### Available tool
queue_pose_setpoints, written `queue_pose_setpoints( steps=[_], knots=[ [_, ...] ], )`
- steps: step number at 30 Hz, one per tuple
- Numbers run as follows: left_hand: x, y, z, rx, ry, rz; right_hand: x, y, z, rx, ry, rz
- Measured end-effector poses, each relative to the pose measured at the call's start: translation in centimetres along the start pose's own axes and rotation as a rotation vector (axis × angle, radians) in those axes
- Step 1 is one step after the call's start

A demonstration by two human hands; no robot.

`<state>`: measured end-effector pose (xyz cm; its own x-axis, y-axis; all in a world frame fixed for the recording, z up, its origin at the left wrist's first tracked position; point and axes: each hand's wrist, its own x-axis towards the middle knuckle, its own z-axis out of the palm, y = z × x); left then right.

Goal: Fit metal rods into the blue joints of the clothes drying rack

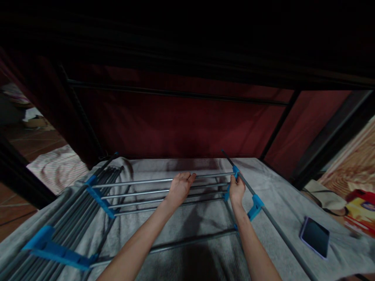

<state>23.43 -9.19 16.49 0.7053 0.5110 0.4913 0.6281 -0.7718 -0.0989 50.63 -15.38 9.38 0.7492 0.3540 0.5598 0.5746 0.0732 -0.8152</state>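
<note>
A metal rack frame with blue plastic brackets (101, 201) lies on a grey blanket (275, 187). Several thin rods (134, 182) run across between its left and right sides. My left hand (180, 189) is closed around the farthest cross rod near its middle. At the right side, my right hand (236, 189) grips the end of the rods by the upper right blue bracket (236, 171); its fingertips are partly hidden. Another blue bracket (256, 207) sits on the long right tube (284, 236), just right of my right wrist.
Loose-looking parallel tubes (76, 214) lie bundled at the left. A phone (315, 237) rests on the blanket at the right, near a red and yellow package (361, 208). A dark frame bar (175, 92) with red cloth (187, 125) stands behind.
</note>
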Motion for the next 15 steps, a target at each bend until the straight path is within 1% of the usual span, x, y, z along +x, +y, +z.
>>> queue_pose_setpoints(
  steps=[5, 15],
  knots=[
    [0.18, -0.07, -0.65, -0.017, 0.004, 0.008, -0.08, -0.17, -0.06, 0.034, -0.015, 0.038],
    [0.03, -0.06, -0.73, -0.022, -0.021, 0.015, -0.17, 0.01, -0.15, 0.052, -0.031, 0.060]
  ],
)
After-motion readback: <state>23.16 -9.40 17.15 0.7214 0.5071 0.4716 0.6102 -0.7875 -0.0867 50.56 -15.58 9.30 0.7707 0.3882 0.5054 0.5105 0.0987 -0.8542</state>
